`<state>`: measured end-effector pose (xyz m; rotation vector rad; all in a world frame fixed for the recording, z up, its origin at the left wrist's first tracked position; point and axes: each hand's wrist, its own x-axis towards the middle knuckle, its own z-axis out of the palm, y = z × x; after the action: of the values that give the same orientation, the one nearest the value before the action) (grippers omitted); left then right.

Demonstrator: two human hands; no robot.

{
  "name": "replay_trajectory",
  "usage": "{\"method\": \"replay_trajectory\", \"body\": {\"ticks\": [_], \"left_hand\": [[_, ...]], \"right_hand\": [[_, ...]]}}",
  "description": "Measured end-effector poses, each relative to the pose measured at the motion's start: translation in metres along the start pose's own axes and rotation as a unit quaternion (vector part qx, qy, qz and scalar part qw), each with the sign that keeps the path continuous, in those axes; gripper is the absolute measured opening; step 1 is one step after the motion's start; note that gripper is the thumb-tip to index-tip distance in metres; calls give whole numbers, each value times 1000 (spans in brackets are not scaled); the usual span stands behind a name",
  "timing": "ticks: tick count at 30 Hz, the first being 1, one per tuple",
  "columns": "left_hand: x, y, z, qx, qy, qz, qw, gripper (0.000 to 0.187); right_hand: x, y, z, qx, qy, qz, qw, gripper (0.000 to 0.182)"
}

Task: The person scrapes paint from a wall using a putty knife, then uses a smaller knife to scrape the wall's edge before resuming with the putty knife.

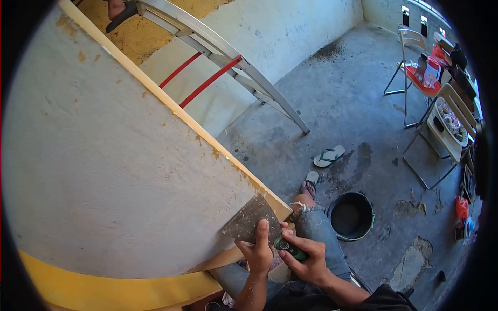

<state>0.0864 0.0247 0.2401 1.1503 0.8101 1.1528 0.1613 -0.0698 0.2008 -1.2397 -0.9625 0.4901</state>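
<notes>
metal plate [250, 216] in left grip [258, 253], near right grip [311, 257]

Stretches as grey floor [363, 111], stained and broken in patches; bears a black bucket [358, 202], a loose flip-flop [329, 156] near it, a metal ladder [275, 97] and two folding chairs [442, 138] at the right

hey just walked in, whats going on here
Someone has both hands busy near the corner of a large pale panel. The left hand holds a speckled grey plate, thumb pressed on its face. The right hand grips a green-and-black object, partly covered by the fingers. A dark bucket stands on the floor beside the leg, a ladder stands beyond the panel, and another person's sandalled foot shows near it.
</notes>
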Motion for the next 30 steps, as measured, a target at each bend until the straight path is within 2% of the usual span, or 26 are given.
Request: {"method": "replay_trajectory", "body": {"ticks": [7,9,12,14,18,19,23,25,28,30], "left_hand": [[3,-6,1,-16,4,-13,1000,30],[3,-9,-3,-23,-9,-3,1000,32],[7,-10,0,-37,-23,-2,999,34],[3,-9,-3,-41,-14,-17,999,35],[5,-6,0,-22,-14,12,1000,33],[7,-5,1,-20,-9,14,1000,33],[3,-1,-2,-18,-1,-13,1000,33],[1,-2,-2,-17,-3,7,1000,32],[6,4,5,-23,-5,10,1000,30],[2,6,2,-26,6,-3,1000,29]], "right_hand": [[-1,12,3,2,11,-10,1000,44],[-3,14,1,-32,-1,-7,999,43],[6,20,5,-27,32,-62,997,44],[1,11,4,-30,20,-32,999,44],[1,5,2,-9,3,0,1000,44],[4,9,4,-14,17,-29,999,43],[5,-3,2,10,9,-9,1000,44],[-4,1,0,-1,-20,31,999,44],[8,5,5,-7,18,-36,999,44],[4,-1,4,-9,11,-18,1000,44]]}}
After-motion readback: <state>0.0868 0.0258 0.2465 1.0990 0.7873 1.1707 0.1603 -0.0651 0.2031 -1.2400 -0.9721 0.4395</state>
